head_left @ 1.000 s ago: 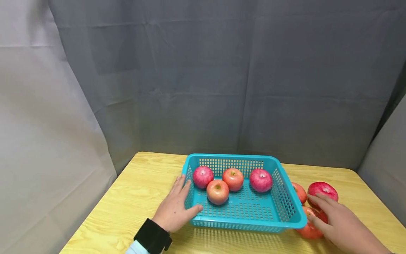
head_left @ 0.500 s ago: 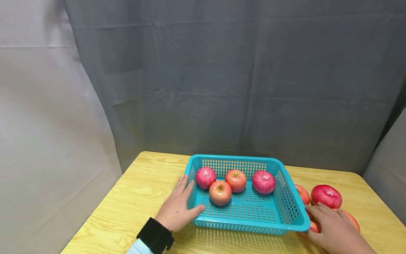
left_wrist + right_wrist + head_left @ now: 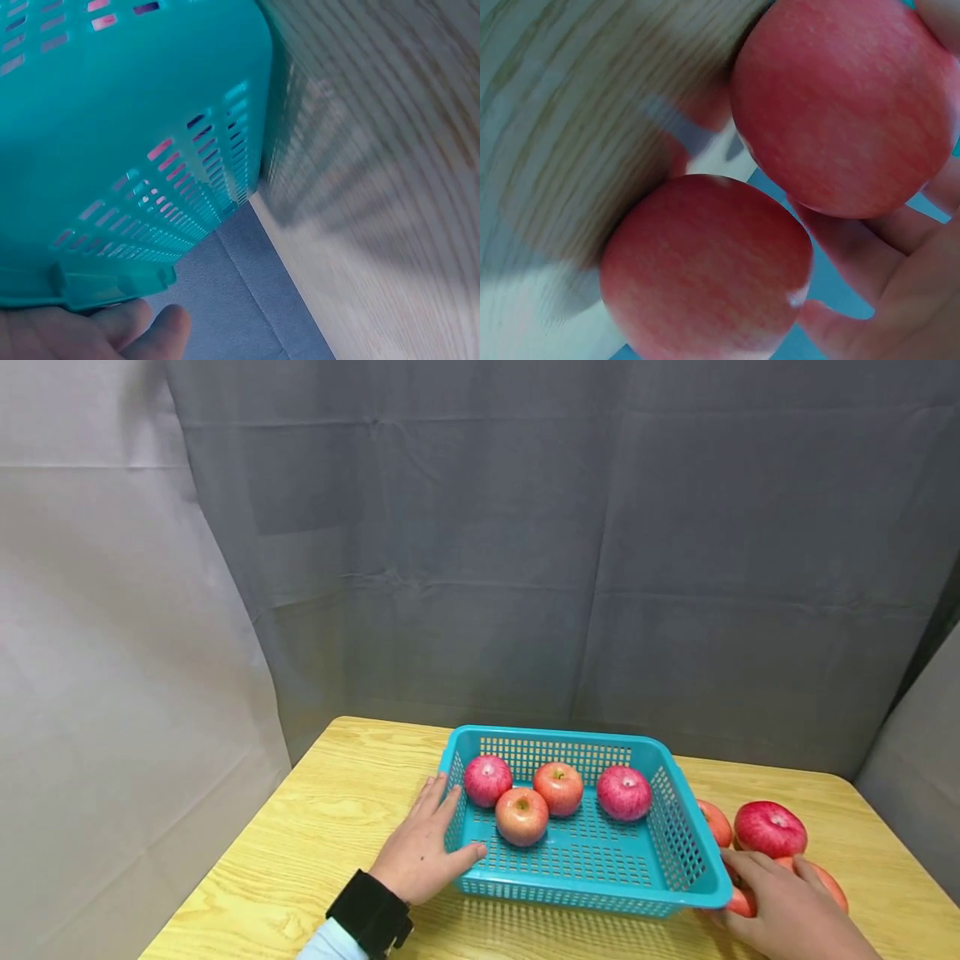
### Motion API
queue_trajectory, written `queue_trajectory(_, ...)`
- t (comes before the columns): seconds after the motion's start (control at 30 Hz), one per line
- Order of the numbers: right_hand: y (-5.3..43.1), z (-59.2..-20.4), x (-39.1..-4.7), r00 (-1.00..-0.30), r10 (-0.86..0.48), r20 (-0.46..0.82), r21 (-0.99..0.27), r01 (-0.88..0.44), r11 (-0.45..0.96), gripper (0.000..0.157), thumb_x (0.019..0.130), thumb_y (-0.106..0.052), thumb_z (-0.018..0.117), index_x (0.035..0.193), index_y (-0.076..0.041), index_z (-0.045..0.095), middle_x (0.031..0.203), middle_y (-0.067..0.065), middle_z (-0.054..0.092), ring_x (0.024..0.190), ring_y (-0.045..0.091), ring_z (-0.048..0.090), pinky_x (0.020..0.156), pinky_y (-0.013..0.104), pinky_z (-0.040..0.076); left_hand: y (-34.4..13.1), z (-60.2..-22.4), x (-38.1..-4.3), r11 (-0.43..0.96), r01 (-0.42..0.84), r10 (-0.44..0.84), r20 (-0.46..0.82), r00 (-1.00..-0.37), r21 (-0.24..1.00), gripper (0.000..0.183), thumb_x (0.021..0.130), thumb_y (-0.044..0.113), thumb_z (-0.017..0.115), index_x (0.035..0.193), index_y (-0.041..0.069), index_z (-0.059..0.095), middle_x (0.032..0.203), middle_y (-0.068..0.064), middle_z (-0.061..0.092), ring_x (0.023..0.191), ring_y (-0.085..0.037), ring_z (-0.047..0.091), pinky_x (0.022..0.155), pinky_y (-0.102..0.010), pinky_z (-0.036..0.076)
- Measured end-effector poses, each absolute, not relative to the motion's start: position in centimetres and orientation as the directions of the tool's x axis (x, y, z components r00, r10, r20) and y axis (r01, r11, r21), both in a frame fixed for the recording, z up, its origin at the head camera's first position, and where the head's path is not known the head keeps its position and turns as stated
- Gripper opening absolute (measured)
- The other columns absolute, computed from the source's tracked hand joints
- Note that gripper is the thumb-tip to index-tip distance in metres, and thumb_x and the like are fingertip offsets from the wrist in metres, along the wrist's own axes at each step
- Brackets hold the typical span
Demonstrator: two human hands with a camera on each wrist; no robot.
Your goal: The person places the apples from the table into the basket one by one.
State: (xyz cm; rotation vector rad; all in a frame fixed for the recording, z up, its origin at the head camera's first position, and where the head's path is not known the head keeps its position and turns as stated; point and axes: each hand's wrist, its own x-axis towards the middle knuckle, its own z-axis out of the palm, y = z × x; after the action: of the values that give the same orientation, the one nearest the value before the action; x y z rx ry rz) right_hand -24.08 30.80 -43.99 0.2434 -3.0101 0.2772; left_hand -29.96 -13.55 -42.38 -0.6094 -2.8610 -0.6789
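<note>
A teal mesh basket (image 3: 678, 881) sits on the wooden table (image 3: 330, 810) with several red apples inside, such as the front one (image 3: 521, 816). My left hand (image 3: 427, 852) rests against the basket's left near corner, fingers straight along the wall and thumb by the front rim. In the left wrist view its fingertips (image 3: 142, 330) touch the basket (image 3: 135, 112) just under the rim. My right hand (image 3: 783, 906) lies to the right of the basket over an orange-red apple (image 3: 828, 881). The right wrist view shows its fingers curled round that apple (image 3: 840, 105), with a second apple (image 3: 705, 270) touching it.
A dark red apple (image 3: 770, 828) and another apple (image 3: 716, 822), partly hidden behind the basket's right wall, lie on the table beyond my right hand. A sliver of apple (image 3: 741, 902) shows by the basket's near right corner. Grey curtains hang behind and beside the table.
My right hand has slid nearer and settled over the orange-red apple beside the basket. The left hand has stayed against the basket's corner. The view has shifted slightly.
</note>
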Motion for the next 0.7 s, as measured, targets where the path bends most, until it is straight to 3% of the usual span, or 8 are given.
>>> queue_trajectory(0.17,30.7,-43.0,-23.5,-0.969,-0.167,0.180,-0.193,-0.202,0.960,0.069,0.071,-0.049,0.077,0.124,-0.009,0.058,0.116,0.007,0.060,0.104,0.031,0.051,0.088,0.065,0.036,-13.5,-42.5,-30.1,0.812,0.419,0.354,0.228,-0.907,0.406,0.093,0.082,0.073,0.047,0.147,0.008,0.032,0.156,-0.011,0.014,0.139,-0.025,0.004,0.104,-0.054,0.034)
queue_trajectory(0.27,30.8,-42.1,-23.2,-0.965,-0.161,0.207,-0.237,-0.209,0.949,0.061,0.070,-0.040,0.079,0.121,-0.014,0.058,0.103,-0.002,0.060,0.091,0.022,0.052,0.076,0.052,0.048,-13.5,-42.5,-30.1,0.812,0.421,0.353,0.236,-0.906,0.404,0.093,0.082,0.073,0.047,0.146,0.008,0.032,0.156,-0.011,0.015,0.139,-0.025,0.005,0.103,-0.054,0.034)
queue_trajectory(0.33,31.0,-41.5,-23.1,-0.963,-0.158,0.218,-0.268,-0.215,0.939,0.050,0.070,-0.032,0.080,0.112,-0.020,0.058,0.089,-0.007,0.058,0.081,0.016,0.052,0.066,0.040,0.048,-13.5,-42.5,-30.1,0.813,0.420,0.351,0.237,-0.906,0.403,0.092,0.082,0.072,0.047,0.147,0.008,0.032,0.156,-0.011,0.015,0.139,-0.025,0.005,0.103,-0.054,0.035)
queue_trajectory(0.4,31.3,-40.8,-23.1,-0.966,-0.155,0.209,-0.282,-0.211,0.936,0.048,0.069,-0.029,0.080,0.110,-0.022,0.055,0.082,-0.008,0.054,0.075,0.015,0.049,0.060,0.035,0.044,-13.5,-42.5,-30.1,0.814,0.419,0.349,0.237,-0.906,0.402,0.092,0.082,0.072,0.048,0.147,0.008,0.032,0.156,-0.011,0.015,0.139,-0.025,0.005,0.102,-0.054,0.035)
queue_trajectory(0.53,31.9,-39.2,-23.0,-0.962,-0.156,0.224,-0.262,-0.214,0.941,0.054,0.069,-0.023,0.078,0.117,-0.021,0.053,0.093,-0.004,0.055,0.083,0.018,0.050,0.063,0.037,0.046,-13.5,-42.5,-30.1,0.812,0.421,0.350,0.240,-0.906,0.404,0.092,0.082,0.071,0.049,0.146,0.008,0.033,0.156,-0.011,0.015,0.139,-0.025,0.005,0.102,-0.054,0.036)
queue_trajectory(0.7,31.9,-37.2,-23.2,-0.959,-0.159,0.236,-0.229,-0.213,0.950,0.057,0.074,-0.027,0.075,0.125,-0.016,0.052,0.108,0.006,0.057,0.094,0.025,0.051,0.070,0.045,0.049,-13.5,-42.5,-30.1,0.811,0.428,0.353,0.250,-0.902,0.400,0.091,0.082,0.071,0.049,0.146,0.007,0.034,0.155,-0.012,0.016,0.139,-0.026,0.006,0.101,-0.054,0.037)
